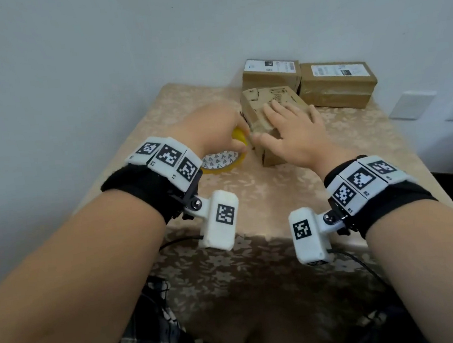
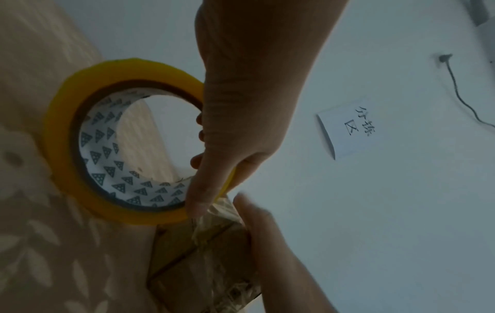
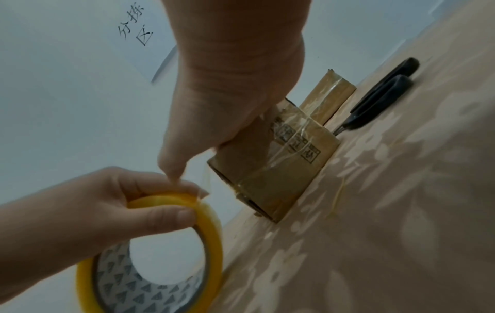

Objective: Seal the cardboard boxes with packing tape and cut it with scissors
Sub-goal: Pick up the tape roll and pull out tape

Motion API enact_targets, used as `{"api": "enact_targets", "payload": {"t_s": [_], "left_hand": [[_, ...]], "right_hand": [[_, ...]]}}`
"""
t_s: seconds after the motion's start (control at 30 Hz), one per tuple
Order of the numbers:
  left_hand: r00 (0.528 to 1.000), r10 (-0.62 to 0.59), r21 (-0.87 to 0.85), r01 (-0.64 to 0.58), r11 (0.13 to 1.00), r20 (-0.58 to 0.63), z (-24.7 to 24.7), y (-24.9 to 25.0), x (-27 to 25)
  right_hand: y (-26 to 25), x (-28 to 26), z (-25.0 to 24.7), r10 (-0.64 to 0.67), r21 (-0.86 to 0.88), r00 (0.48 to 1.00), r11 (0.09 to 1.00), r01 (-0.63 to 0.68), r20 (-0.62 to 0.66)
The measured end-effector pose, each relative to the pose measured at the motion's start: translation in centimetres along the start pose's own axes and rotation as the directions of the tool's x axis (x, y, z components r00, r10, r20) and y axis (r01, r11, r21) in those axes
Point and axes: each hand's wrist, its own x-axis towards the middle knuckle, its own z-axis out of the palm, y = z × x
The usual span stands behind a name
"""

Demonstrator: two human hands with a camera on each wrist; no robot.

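A small cardboard box (image 1: pixel 258 102) lies mid-table with clear tape wrapped over it. My right hand (image 1: pixel 278 122) lies flat on its top, fingers straight, the thumb (image 3: pixel 171 169) reaching down over the near end. My left hand (image 1: pixel 230 140) grips a yellow tape roll (image 1: pixel 220 161) just left of the box, thumb outside and fingers through the patterned core (image 2: pixel 107 152). A short strip of clear tape (image 2: pixel 214 211) runs from the roll onto the box's near end (image 2: pixel 187 264). Black-handled scissors (image 3: pixel 380 99) lie on the table beyond the box, seen only in the right wrist view.
Two taped cardboard boxes (image 1: pixel 271 77) (image 1: pixel 339 86) stand against the back wall. The table wears a floral cloth (image 1: pixel 277 194), with walls close behind and on the left. A paper note (image 2: pixel 348 133) hangs on the wall. Cables trail near the front edge.
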Motion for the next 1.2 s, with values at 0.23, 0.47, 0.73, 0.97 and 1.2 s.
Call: {"api": "enact_targets", "payload": {"t_s": [0.23, 0.47, 0.73, 0.97, 1.2], "left_hand": [[0.999, 0.009, 0.000, -0.009, 1.000, 0.051, -0.3, 0.2, 0.2], [0.993, -0.027, -0.302, -0.009, 0.953, -0.114, 0.3, -1.4, -1.5], [0.993, -0.104, -0.239, 0.089, 0.967, -0.054, -1.0, -2.1, -2.2], [0.996, -0.093, -0.098, 0.094, 0.991, 0.014, -0.4, -1.3, -1.3], [0.996, -0.066, -0.032, 0.065, 0.997, -0.053, 0.2, -0.3, -0.4]], "right_hand": [[-1.6, 1.1, 0.6, 0.122, -0.011, 0.991, 0.992, -0.123, -0.054], [-2.0, 1.4, 0.7, 0.164, -0.115, 0.986, 0.979, -0.166, -0.028], [-2.2, 1.1, 0.4, 0.174, -0.060, 0.984, 0.983, -0.175, -0.019], [-2.3, 1.2, 0.7, 0.185, -0.122, 0.982, 0.974, -0.190, -0.046], [-2.5, 1.6, 1.5, 0.168, -0.145, 0.978, 0.972, -0.186, -0.125]]}}
